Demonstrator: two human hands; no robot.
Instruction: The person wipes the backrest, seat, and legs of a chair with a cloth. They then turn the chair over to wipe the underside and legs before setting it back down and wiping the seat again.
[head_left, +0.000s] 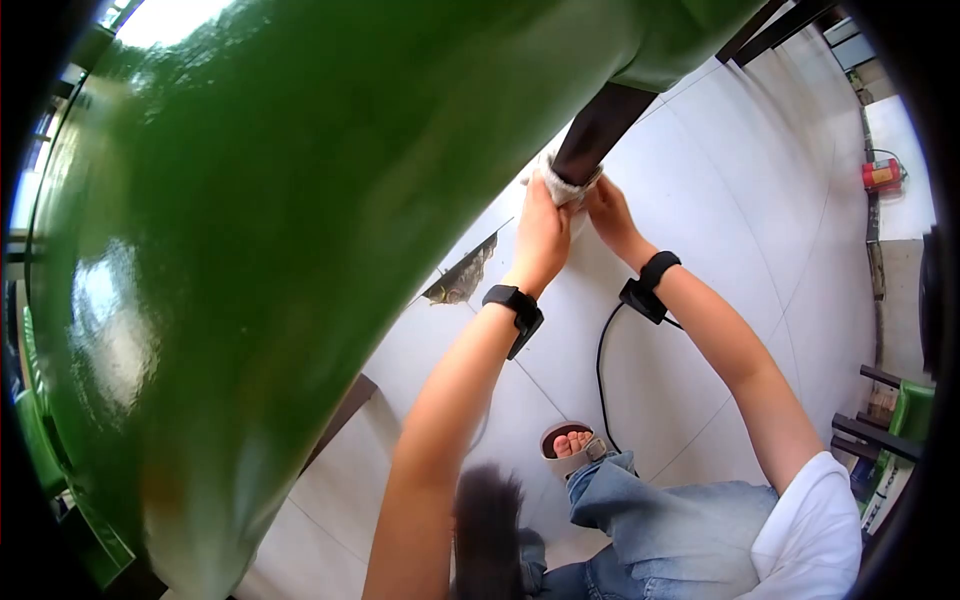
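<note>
A dark brown table leg [598, 135] comes down at a slant from under a glossy green-covered tabletop [330, 170]. Around its lower part is a whitish cloth [566, 186], bunched against the wood. My left hand [543, 232] grips the cloth from the left side of the leg, fingers closed. On the other side my right hand [611, 214] also closes on it, its fingertips partly hidden behind the leg and cloth. Each wrist wears a black strap with a small device; a black cable runs down from the right one.
A broken patch [463, 275] shows in the pale tiled floor [700, 200]. My sandalled foot [575, 445] is below my hands. A red fire extinguisher [882, 175] is by the right wall. A green and dark-framed piece of furniture [905, 430] stands at the lower right.
</note>
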